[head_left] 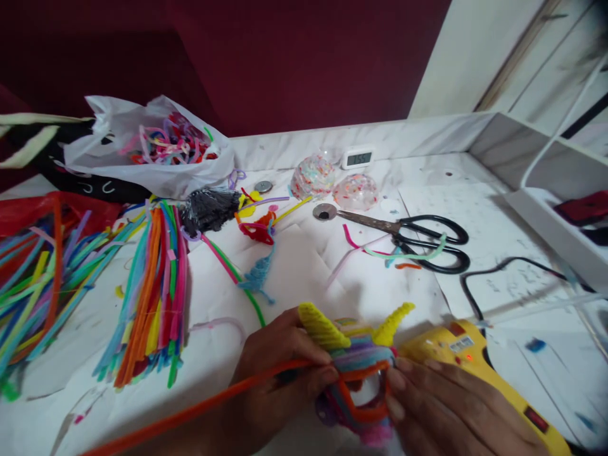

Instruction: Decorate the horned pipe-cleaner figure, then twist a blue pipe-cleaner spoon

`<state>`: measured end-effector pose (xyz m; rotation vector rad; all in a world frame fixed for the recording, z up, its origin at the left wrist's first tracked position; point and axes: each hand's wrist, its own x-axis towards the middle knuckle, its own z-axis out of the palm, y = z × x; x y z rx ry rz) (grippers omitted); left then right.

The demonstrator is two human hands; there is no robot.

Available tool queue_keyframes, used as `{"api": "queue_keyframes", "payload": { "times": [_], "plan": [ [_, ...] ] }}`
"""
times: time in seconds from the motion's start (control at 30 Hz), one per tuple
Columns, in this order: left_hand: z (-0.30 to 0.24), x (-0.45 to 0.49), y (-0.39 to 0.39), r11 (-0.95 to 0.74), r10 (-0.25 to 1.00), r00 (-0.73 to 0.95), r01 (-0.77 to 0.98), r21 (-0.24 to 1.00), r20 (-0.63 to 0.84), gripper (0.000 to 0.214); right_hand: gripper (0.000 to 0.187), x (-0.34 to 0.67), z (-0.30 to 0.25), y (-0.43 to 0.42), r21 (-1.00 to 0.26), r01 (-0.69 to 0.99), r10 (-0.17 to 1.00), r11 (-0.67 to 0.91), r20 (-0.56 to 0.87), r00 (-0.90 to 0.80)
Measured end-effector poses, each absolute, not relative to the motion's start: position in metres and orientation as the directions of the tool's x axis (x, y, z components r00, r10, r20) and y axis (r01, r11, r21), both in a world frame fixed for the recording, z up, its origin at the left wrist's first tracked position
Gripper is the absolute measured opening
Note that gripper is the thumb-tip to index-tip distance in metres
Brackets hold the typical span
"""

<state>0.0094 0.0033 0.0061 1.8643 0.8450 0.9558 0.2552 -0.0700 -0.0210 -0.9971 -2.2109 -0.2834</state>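
Currently, the horned pipe-cleaner figure (pixel 365 358) is held between both hands at the lower centre of the view. Its left edge is pinched between thumb and fingers of the left hand (pixel 280 373); its right edge is gripped by the closed fingertips of the right hand (pixel 441 405). An orange pipe cleaner (pixel 199 405) is routed across the left hand. A yellow tool (pixel 498 380) is partly covered by the right hand; black-handled scissors (pixel 398 227) are laid farther back.

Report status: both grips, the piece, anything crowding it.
Left grip and right grip on fuzzy figure, either side. Yellow horns up, orange pipe cleaner running past left grip. Yellow tool close by right grip, red light on.
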Motion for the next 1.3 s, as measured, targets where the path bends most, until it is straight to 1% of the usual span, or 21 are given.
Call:
{"api": "queue_keyframes", "payload": {
  "times": [0.13, 0.2, 0.3, 0.43, 0.53, 0.67, 0.8, 0.9, 1.07, 1.3],
  "plan": [
    [0.002, 0.009, 0.005, -0.405, 0.832, 0.474, 0.160, 0.900, 0.290, 0.009, 0.028, 0.251, -0.019, -0.074, -0.045, 0.727, 0.529, 0.685, 0.717, -0.454],
    [-0.001, 0.009, 0.006, -0.406, 0.841, 0.447, 0.146, 0.902, 0.306, 0.007, 0.031, 0.251, -0.017, -0.075, -0.018, 0.707, 0.517, 0.707, 0.695, -0.499],
    [-0.004, 0.009, 0.007, -0.378, 0.861, 0.420, 0.155, 0.913, 0.285, 0.005, 0.037, 0.255, -0.011, -0.072, -0.008, 0.654, 0.503, 0.756, 0.646, -0.574],
    [-0.005, 0.008, 0.009, -0.381, 0.867, 0.413, 0.189, 0.905, 0.279, 0.005, 0.034, 0.260, -0.002, -0.065, 0.048, 0.590, 0.446, 0.806, 0.606, -0.659],
    [-0.005, 0.007, 0.009, -0.400, 0.862, 0.416, 0.206, 0.893, 0.290, 0.006, 0.031, 0.261, 0.004, -0.061, 0.080, 0.565, 0.414, 0.821, 0.599, -0.686],
    [-0.006, 0.005, 0.010, -0.416, 0.856, 0.424, 0.227, 0.881, 0.295, 0.004, 0.028, 0.261, 0.006, -0.059, 0.065, 0.560, 0.409, 0.826, 0.613, -0.676],
    [-0.006, 0.006, 0.011, -0.418, 0.863, 0.408, 0.251, 0.873, 0.297, 0.004, 0.026, 0.262, 0.005, -0.055, 0.080, 0.533, 0.372, 0.842, 0.629, -0.682],
    [-0.006, 0.006, 0.012, -0.406, 0.867, 0.411, 0.257, 0.877, 0.281, 0.005, 0.025, 0.263, 0.004, -0.052, 0.062, 0.534, 0.377, 0.843, 0.640, -0.669],
    [-0.009, 0.005, 0.012, -0.365, 0.880, 0.408, 0.257, 0.895, 0.242, 0.004, 0.026, 0.264, 0.005, -0.049, 0.096, 0.519, 0.345, 0.849, 0.643, -0.684],
    [-0.006, 0.008, 0.012, -0.379, 0.883, 0.392, 0.271, 0.885, 0.258, 0.005, 0.025, 0.262, 0.003, -0.053, 0.054, 0.540, 0.384, 0.840, 0.644, -0.662]
  ]
}}
